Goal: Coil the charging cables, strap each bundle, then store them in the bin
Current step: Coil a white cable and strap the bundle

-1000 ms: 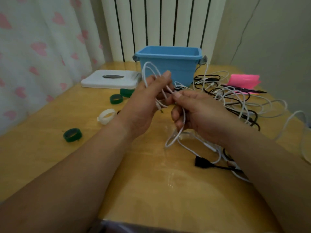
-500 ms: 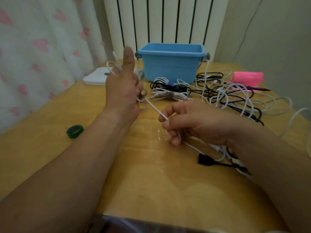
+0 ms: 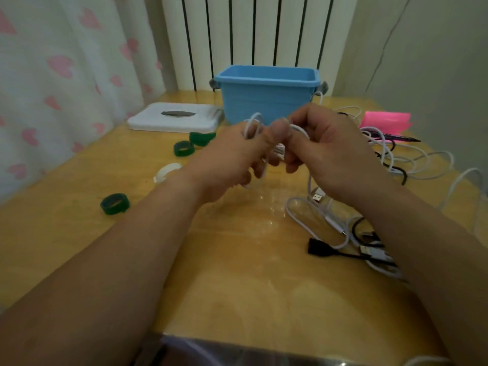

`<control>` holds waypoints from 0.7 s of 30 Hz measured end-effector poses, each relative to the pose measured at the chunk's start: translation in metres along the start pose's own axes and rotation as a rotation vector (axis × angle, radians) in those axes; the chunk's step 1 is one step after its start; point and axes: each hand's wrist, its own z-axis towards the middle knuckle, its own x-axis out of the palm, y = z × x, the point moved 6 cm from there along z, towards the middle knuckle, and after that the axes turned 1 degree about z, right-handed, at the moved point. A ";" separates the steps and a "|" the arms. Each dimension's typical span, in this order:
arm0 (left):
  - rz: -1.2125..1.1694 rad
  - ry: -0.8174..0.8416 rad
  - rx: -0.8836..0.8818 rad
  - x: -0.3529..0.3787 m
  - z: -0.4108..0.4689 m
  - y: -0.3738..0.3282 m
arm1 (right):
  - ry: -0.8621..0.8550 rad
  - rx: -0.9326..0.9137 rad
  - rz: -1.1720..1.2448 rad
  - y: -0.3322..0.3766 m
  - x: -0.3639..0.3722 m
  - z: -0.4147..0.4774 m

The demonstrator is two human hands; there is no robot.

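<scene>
Hands rejoined: left hand (image 3: 235, 159) grasps white cable (image 3: 253, 122) loops, right hand (image 3: 324, 149) pinches next turn; coiling unfinished, bin (image 3: 266, 99) waits.

Wooden table (image 3: 237, 273): bin (image 3: 266, 99), straps (image 3: 115, 204), cables (image 3: 390, 159).

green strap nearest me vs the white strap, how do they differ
The green strap is dark green; the white strap is pale. The green strap lies fully in view, standing on its edge as a closed ring; the white strap is partly hidden behind the left hand, so its full shape is unclear. The green strap sits nearer the camera, the white strap farther back. Both rest unused on the table.
</scene>
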 end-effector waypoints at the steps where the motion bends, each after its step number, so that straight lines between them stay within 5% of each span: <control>1: 0.013 0.072 0.006 0.007 0.000 0.000 | -0.026 0.010 0.031 -0.001 -0.002 0.001; 8: -0.045 0.183 0.092 0.017 -0.007 -0.007 | -0.050 0.065 0.139 -0.009 -0.004 0.001; 16: -0.440 -0.110 0.020 -0.004 0.009 0.010 | 0.097 0.091 0.055 -0.016 0.009 0.001; 21: -0.554 0.043 0.097 0.012 0.005 -0.002 | 0.087 0.102 0.009 -0.013 0.019 -0.003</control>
